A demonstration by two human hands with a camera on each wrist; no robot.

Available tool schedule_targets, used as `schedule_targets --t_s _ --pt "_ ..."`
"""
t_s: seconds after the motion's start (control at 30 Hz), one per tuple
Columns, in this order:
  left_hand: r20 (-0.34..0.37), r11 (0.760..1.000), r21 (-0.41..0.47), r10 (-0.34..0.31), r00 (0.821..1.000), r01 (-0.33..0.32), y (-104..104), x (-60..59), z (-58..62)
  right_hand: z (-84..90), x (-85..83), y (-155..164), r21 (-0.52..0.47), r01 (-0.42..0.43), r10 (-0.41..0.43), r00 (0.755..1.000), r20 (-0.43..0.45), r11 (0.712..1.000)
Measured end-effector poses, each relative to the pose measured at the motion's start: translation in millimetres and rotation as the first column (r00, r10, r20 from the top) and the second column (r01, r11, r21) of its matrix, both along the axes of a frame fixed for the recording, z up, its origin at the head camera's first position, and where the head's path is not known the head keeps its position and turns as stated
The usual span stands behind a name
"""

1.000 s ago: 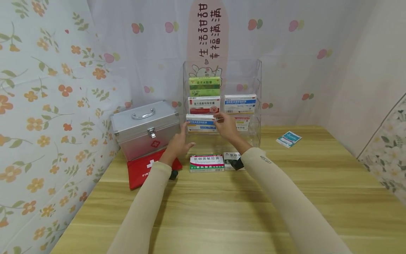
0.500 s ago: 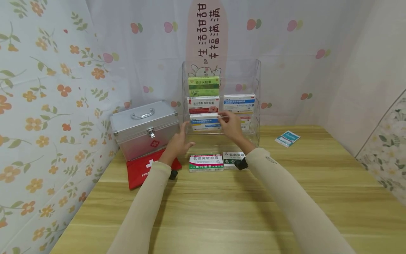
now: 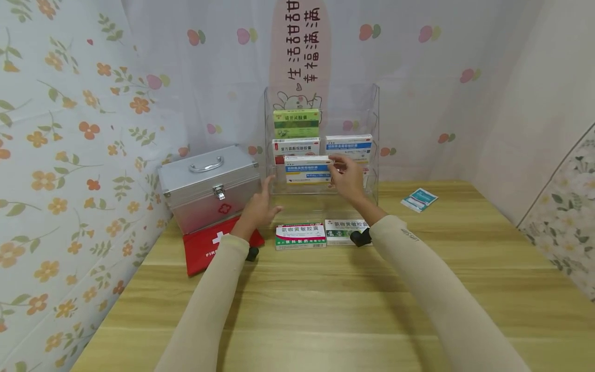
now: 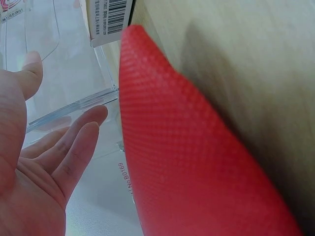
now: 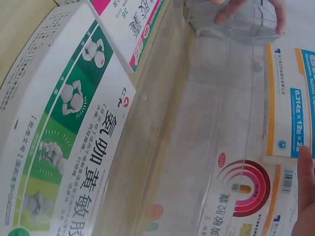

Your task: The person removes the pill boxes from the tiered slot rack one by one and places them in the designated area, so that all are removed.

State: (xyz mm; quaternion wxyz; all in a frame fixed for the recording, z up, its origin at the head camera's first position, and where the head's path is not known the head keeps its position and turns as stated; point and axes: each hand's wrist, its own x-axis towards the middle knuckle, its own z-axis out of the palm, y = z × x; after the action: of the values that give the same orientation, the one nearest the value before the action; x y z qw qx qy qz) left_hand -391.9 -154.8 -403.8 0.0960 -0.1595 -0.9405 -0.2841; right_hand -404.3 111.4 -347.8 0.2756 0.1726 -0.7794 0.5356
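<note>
In the head view my right hand pinches the right end of a blue-and-white medicine box. That box stands out in front of the clear acrylic rack, overlapping the white-and-red box behind it. The right wrist view shows a fingertip against the printed face of the held medicine box. My left hand is at the rack's lower left side with its fingers extended and thumb apart. Seen from the left wrist, this hand holds nothing, beside the clear plastic.
A green box and another blue-and-white box sit in the rack. Two boxes, one green-and-pink, lie before it. Left stand a silver first-aid case and red pouch; a sachet lies right.
My right hand has drawn the blue-and-white box from the rack's lower left slot, moving it right, slightly up and toward me. My left hand has stayed almost where it was.
</note>
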Motion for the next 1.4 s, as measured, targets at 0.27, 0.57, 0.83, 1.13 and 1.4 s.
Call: schedule_targets --t_s 0.27,0.57,0.83,1.13,1.4 --pt "0.019 1.000 0.002 0.008 1.000 -0.008 2 0.2 -1.3 0.0 9.1 11 -0.019 0.002 -0.003 0.999 -0.046 1.000" --pt "0.014 1.000 -0.023 0.001 1.000 -0.001 2 0.2 -0.6 -2.2 33.6 39 -0.023 -0.050 0.050 0.999 -0.014 0.998" --pt "0.013 1.000 -0.014 0.002 1.000 -0.002 2 -2.5 0.2 11.0 76.2 65 -0.017 -0.091 0.092 0.995 0.044 0.996" --pt "0.006 1.000 -0.027 0.001 1.000 -0.001 1 -1.3 1.4 6.6 100.4 101 0.031 -0.029 0.024 0.990 0.137 0.999" --pt "0.014 1.000 -0.028 -0.001 1.000 0.001 1 -1.2 1.7 -27.3 89.5 150 0.051 -0.025 0.017 0.987 0.163 0.998"
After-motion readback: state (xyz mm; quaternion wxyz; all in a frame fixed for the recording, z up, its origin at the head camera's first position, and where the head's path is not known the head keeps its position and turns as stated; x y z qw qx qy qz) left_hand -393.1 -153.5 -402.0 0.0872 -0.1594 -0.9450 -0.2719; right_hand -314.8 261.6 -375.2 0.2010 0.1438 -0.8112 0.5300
